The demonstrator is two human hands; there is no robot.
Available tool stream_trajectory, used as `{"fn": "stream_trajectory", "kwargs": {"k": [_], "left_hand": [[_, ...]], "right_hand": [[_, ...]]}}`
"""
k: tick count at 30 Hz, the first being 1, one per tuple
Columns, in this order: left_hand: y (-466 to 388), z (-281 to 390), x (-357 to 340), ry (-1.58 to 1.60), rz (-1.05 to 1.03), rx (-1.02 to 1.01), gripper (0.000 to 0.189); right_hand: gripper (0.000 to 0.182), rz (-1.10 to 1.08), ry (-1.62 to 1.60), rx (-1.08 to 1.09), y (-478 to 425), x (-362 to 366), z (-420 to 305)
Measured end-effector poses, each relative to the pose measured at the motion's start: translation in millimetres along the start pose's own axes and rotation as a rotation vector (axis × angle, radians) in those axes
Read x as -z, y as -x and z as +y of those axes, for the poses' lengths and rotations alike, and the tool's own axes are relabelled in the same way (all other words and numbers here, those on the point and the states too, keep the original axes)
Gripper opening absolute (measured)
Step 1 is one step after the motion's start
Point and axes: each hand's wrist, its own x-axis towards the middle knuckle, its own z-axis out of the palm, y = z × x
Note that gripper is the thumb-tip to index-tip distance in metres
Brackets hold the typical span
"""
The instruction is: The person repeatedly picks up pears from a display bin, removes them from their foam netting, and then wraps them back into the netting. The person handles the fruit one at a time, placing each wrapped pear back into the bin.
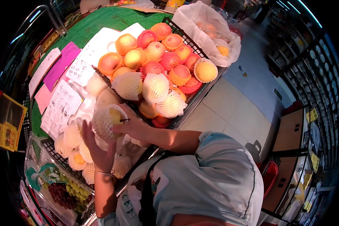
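Observation:
My right hand point(132, 124) grips a pale yellow pear-like fruit point(105, 120) in a white foam net; a dark stem shows by my fingers. My left hand point(100, 147), with a bracelet at the wrist, is raised just below the fruit, fingers spread; whether it touches the net cannot be told. More fruits in white foam nets point(73, 132) lie in the crate around my hands. Beyond my right hand, a black crate point(186, 34) holds red and yellow fruits in orange and pink nets point(154, 50), with several white-netted fruits point(155, 87) at its near corner.
Handwritten cards point(62, 107) stand at the left by green artificial turf point(81, 25). Grapes point(70, 193) in clear plastic lie at the lower left. A white bag point(197, 17) with fruits is at the far end. A tiled floor point(223, 104) and shelves point(291, 130) lie to the right.

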Motion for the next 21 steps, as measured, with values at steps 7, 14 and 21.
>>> {"fn": "stream_trajectory", "kwargs": {"k": [7,14,21], "left_hand": [[-1,-2,-4,-0.126,-0.016,0.006,0.081],[3,-23,3,1.241,0.112,0.722,0.063],[-1,-10,15,0.290,0.046,0.242,0.064]], "right_hand": [[0.061,-0.141,0.212,-0.042,3,2,21],[0.070,-0.078,0.464,0.149,-7,8,23],[0.067,-0.211,-0.142,-0.160,-13,-3,12]]}}
